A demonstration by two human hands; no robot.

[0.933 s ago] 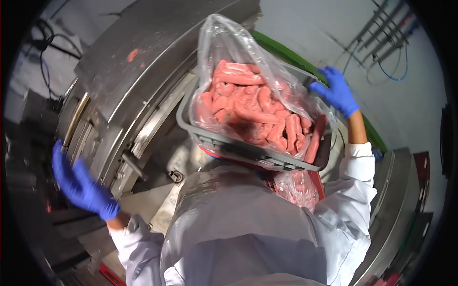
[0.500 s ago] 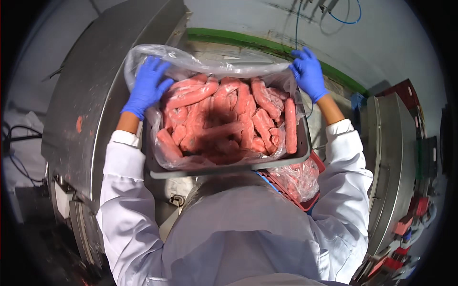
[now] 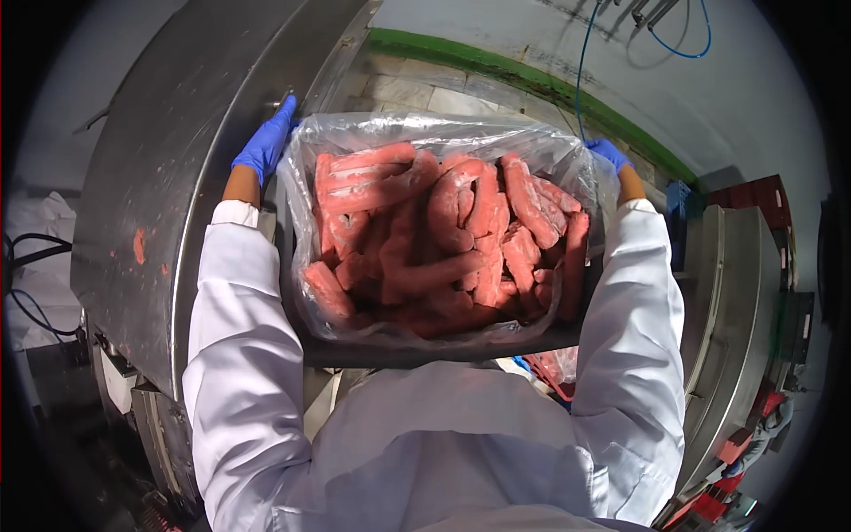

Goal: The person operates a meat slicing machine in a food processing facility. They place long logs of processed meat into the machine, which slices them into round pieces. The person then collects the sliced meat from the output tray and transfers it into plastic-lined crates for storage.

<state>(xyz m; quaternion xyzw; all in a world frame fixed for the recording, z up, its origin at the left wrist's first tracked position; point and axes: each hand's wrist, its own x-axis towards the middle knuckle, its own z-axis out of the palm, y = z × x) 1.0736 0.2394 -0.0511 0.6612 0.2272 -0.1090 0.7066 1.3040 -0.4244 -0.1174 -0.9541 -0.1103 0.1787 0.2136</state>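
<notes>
A grey crate (image 3: 443, 357), lined with a clear plastic bag (image 3: 417, 127), holds a heap of pink, frosty-looking sausage-shaped pieces (image 3: 456, 213) in front of me. My left hand (image 3: 264, 146), in a blue glove, grips the crate's left side, index finger lying forward and the other fingers partly hidden. On the opposite side, my right hand (image 3: 610, 155), also blue-gloved, holds the crate at its far right, its fingertips partly behind the bag. Below the crate a red crate (image 3: 554, 383) with bagged pink material shows in part.
A steel machine (image 3: 151, 204) stands close on my left, a steel counter (image 3: 736, 293) on my right. Beyond are a wall with a green base strip (image 3: 461, 55), hanging blue hoses (image 3: 683, 51) and stacked red crates (image 3: 745, 191). What looks like a co-worker (image 3: 769, 426) is at the far right.
Both hands have gone from the bag's upper edge down onto the crate's sides. The crate now sits higher up between my forearms, covering more of the red crate, and the bag's top is spread wider.
</notes>
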